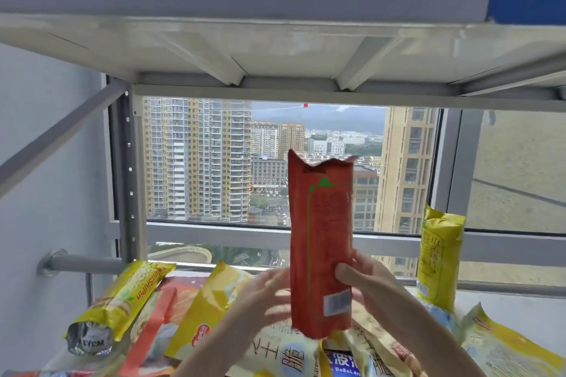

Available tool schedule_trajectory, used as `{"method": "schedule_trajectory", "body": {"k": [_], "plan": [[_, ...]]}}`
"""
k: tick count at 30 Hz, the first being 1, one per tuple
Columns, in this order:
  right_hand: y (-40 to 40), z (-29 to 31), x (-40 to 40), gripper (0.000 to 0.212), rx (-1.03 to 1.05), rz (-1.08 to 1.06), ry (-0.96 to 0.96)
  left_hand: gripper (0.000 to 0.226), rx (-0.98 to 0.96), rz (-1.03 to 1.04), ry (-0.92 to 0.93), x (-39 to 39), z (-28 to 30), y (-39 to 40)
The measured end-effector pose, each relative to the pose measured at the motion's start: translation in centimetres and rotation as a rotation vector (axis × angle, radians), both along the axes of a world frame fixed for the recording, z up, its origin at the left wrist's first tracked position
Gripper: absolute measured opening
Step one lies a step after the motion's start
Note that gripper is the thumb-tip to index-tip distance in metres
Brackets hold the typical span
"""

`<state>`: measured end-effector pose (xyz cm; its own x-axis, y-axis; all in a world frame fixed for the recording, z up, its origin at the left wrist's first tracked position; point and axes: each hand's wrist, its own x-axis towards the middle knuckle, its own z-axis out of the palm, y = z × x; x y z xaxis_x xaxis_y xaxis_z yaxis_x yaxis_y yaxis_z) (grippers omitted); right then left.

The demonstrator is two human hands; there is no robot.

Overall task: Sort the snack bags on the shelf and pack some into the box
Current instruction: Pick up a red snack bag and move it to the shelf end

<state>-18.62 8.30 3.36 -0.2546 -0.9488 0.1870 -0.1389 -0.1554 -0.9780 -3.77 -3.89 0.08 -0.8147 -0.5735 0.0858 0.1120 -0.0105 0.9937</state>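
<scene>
A tall red snack bag [321, 242] is held upright above the shelf, its back with a barcode facing me. My right hand [364, 281] grips its lower right side, thumb across the front. Just left of the bag's lower edge is my left hand [266, 294], blurred, with fingers spread; I cannot tell whether it touches the bag. Below them lie several snack bags: a yellow tube-shaped bag [119, 300] at left, a yellow bag [208, 303] beside it, and a pale bag with large characters [284, 355]. No box is in view.
A yellow bag [439, 257] stands upright at the right against the window rail. More bags lie at the far right [505, 346]. The upper metal shelf [275, 49] hangs overhead. A diagonal brace [61, 131] and an upright post [134, 174] stand at left. A window lies behind.
</scene>
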Motion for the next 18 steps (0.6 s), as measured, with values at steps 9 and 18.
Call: {"method": "schedule_trajectory", "body": {"k": [9,18], "plan": [[-0.9,-0.7,0.6,0.067,-0.049,-0.318,0.011,0.07,-0.407,0.197,0.029,-1.1,0.3,1.2],[-0.1,-1.0,-1.0,0.098,-0.035,-0.162,0.069,0.078,-0.27,0.095,0.124,-0.4,0.3,-0.2]]}}
